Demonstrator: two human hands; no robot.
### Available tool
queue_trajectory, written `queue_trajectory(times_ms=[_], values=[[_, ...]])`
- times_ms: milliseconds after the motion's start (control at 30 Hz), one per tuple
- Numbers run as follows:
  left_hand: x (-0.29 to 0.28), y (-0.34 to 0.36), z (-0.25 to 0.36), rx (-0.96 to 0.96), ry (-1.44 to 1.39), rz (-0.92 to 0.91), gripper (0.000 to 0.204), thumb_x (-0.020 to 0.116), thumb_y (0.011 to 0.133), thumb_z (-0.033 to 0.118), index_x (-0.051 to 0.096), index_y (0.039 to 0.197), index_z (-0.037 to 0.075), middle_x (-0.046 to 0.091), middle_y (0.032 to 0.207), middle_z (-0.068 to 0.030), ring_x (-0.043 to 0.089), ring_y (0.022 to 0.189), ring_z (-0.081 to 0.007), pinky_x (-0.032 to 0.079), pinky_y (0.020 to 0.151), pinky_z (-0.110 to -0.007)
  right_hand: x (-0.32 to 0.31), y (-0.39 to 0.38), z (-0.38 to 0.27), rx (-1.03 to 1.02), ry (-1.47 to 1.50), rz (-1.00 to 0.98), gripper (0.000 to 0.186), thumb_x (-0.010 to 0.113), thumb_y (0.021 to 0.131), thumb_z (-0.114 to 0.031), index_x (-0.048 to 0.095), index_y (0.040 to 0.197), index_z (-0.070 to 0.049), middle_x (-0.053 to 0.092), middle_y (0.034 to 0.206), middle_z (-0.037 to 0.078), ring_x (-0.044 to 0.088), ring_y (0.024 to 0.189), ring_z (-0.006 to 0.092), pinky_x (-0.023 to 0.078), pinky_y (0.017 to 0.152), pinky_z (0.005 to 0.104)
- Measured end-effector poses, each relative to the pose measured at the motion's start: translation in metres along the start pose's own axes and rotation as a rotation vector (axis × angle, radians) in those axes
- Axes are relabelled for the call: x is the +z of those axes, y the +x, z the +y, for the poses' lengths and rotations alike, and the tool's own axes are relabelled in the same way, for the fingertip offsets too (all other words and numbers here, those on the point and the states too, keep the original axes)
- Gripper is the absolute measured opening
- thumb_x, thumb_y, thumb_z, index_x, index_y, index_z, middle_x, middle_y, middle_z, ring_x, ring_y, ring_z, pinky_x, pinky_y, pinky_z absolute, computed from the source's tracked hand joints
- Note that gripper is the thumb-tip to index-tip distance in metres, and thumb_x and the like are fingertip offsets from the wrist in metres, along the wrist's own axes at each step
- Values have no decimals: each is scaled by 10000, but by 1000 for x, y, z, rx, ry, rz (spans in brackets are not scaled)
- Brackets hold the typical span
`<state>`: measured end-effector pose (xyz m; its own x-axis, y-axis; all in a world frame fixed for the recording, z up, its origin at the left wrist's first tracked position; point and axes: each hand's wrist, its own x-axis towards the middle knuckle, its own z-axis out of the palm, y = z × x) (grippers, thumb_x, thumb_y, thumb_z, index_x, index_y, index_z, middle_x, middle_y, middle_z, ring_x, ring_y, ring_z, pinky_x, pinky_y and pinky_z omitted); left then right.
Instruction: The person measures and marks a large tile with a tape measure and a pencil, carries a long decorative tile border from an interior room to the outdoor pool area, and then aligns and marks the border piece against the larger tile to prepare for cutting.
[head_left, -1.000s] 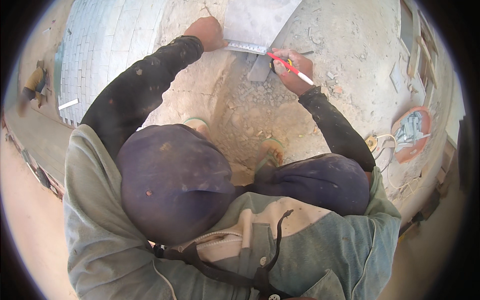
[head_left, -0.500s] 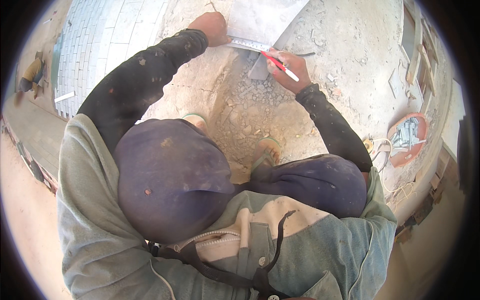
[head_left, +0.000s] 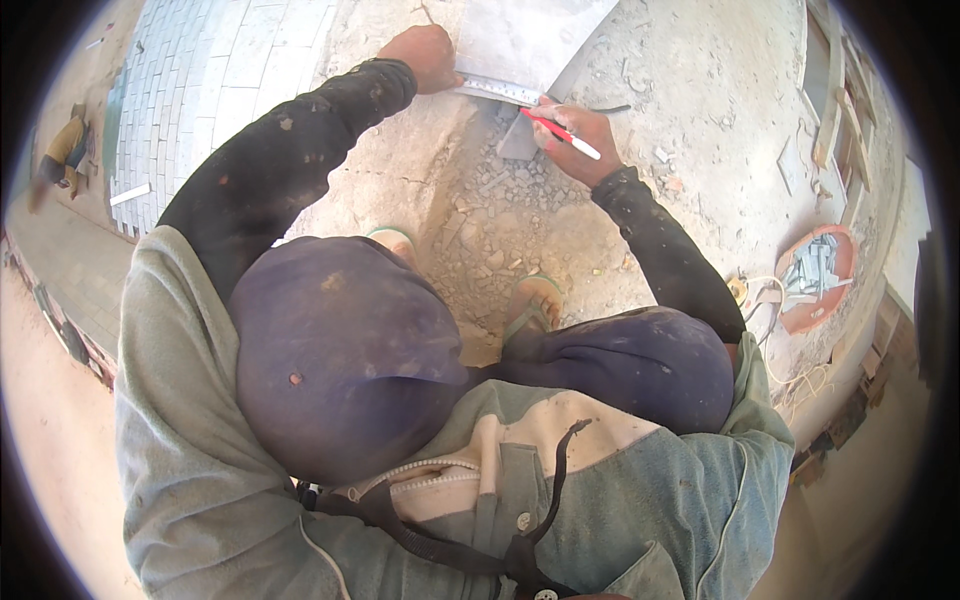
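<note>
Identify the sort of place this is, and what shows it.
Probably a construction or renovation site: rubble strewn over rough ground, rows of pale tiles at left, and an orange tub of grey pieces at right.

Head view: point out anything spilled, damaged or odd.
Broken rubble lies strewn over the ground near the feet, loose and untidy. The purple left trouser knee has a small reddish spot, possibly a hole. The tape measure at the near edge of the grey tile looks fine.
</note>
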<state>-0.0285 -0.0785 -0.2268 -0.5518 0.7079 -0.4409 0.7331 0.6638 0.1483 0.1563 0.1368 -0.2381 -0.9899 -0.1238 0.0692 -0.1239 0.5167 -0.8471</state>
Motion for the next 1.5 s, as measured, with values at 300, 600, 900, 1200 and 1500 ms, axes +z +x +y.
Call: queue_trajectory(times_ms=[300,600,900,1200,1500], values=[[2,-21,5,-119,-355,193,246,727,815,288,718,939,75,697,937,-141,672,891,-320,531,812,-422,-2,3,-1,44,-58,81,233,664,802,-94,717,1015,-16,717,973,179,677,1077,285,532,909,349],[-4,-14,11,-15,-280,83,167,640,893,238,697,967,100,631,993,-138,647,932,-327,522,816,-441,-6,1,7,-50,-138,80,239,646,789,-96,711,1004,-17,708,1008,168,661,1082,287,531,906,361],[-19,8,25,75,-300,259,177,617,906,251,661,983,97,642,934,-143,644,895,-350,515,784,-445,-3,-3,9,-51,-70,71,260,624,804,-161,693,1012,-20,690,960,147,652,916,325,517,828,408],[-25,32,41,223,-353,370,183,613,907,238,664,967,72,652,916,-148,642,860,-351,505,788,-435,0,-1,3,-2,-31,110,304,623,800,-125,683,1076,-15,694,928,143,670,844,295,533,775,359],[-16,34,42,207,-332,322,229,603,911,269,668,984,62,665,925,-167,649,874,-358,508,803,-440,-1,3,-2,133,9,104,250,638,847,-139,692,1052,-6,703,910,160,685,808,269,543,740,336]])
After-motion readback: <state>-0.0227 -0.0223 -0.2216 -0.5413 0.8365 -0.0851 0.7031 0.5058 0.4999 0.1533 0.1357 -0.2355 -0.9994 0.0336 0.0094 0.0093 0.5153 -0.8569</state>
